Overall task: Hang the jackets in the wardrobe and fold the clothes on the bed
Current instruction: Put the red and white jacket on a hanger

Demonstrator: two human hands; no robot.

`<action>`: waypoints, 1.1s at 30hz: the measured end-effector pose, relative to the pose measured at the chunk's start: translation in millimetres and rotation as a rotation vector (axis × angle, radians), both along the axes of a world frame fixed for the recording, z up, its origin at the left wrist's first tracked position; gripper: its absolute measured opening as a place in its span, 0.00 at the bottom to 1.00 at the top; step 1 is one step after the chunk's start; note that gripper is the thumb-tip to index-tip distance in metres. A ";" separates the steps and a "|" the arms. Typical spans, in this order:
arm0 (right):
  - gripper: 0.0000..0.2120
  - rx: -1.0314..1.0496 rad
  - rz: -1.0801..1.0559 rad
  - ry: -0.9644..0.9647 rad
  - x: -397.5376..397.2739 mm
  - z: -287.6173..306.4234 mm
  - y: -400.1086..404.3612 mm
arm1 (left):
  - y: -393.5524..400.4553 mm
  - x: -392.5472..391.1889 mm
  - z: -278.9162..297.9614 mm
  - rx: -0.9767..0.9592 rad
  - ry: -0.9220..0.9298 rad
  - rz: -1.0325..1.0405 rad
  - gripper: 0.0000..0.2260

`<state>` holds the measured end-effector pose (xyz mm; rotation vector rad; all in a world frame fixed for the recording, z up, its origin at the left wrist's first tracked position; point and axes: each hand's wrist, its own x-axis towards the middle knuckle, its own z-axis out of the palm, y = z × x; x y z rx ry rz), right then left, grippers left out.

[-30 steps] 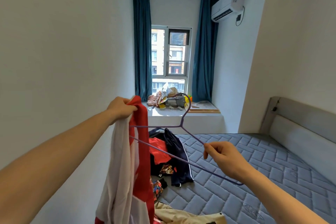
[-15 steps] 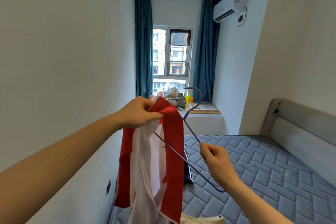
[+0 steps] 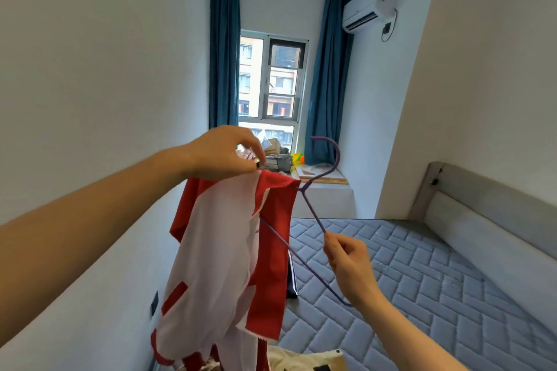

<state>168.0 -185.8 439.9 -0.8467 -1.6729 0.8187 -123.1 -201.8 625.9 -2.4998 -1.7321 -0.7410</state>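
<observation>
Small bedroom, window with blue curtains (image 3: 224, 48) at the top centre and a bare quilted bed (image 3: 422, 274) filling the lower right. Left hand (image 3: 224, 152) pinches the collar of a red-and-white jacket (image 3: 235, 250) in the middle of the frame, while the right hand (image 3: 346, 259) grips one arm of a purple hanger (image 3: 313, 214) whose other arm is tucked inside the jacket's shoulder. So this one's roughly half on the hanger, not hung up yet, and no wardrobe in view. A dark garment (image 3: 292, 280) on the bed and a cream one (image 3: 301, 360) at the bottom edge look unfolded, so plenty's left.
</observation>
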 end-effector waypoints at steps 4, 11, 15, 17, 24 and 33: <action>0.28 0.041 0.006 0.029 1.0 10.4 5.4 | 15.6 -2.9 -13.2 0.055 0.301 0.108 0.09; 0.03 0.212 -0.324 -0.012 13.8 14.5 -1.4 | 30.1 -4.1 -18.1 0.245 0.082 0.188 0.21; 0.05 0.416 -0.321 0.017 -2.1 -20.9 -34.4 | 38.7 -7.1 -16.9 0.275 0.021 0.197 0.19; 0.06 0.237 -0.214 -0.077 -22.5 -41.0 -38.9 | 41.7 -1.4 -14.3 0.284 0.004 0.168 0.20; 0.06 -0.408 -0.101 -0.051 -47.2 -91.5 -0.1 | 47.8 25.0 -3.5 0.257 0.005 0.074 0.19; 0.11 -0.314 -0.450 0.165 72.6 -44.1 56.2 | 49.1 6.6 -16.0 0.189 0.082 0.069 0.16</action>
